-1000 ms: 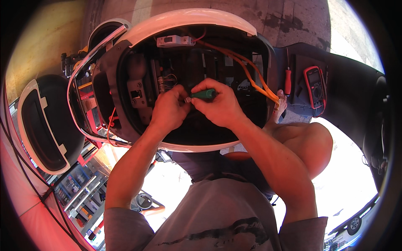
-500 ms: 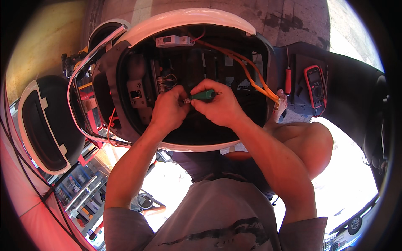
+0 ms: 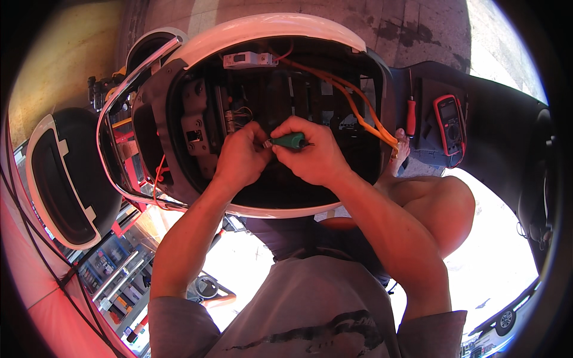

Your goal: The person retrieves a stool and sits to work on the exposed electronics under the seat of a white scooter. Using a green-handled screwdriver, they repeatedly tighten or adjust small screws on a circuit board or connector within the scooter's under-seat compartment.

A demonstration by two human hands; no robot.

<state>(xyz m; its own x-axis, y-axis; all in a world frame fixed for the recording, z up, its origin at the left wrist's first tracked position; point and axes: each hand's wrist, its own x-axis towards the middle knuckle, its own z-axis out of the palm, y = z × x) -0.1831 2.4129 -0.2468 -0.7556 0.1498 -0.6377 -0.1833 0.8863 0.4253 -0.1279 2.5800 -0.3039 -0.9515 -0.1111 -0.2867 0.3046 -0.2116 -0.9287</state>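
Note:
Both hands work over the open body of a scooter [image 3: 268, 210], close together. My right hand [image 3: 316, 156] pinches a short green tapered handle [image 3: 290, 141] with a thin dark end sticking out to the right; its exact kind is not clear. My left hand [image 3: 240, 158] is closed, its fingertips on a small silvery piece [image 3: 267, 144] right at the left tip of the green handle. Just beyond the left hand, thin wires [image 3: 242, 111] run from a metallic connector [image 3: 229, 121] inside the cavity. The fingers hide part of the small piece.
A white circuit breaker [image 3: 249, 59] lies at the cavity's far side, with orange cables [image 3: 352, 98] running right. A red-handled screwdriver [image 3: 410, 117] and a red multimeter [image 3: 449, 125] rest on the black surface at right. A chrome rail [image 3: 106, 143] curves round the left.
The green handle has tilted slightly, its right end dropping a little. My right hand has shifted slightly with it, while the left hand stays almost where it was.

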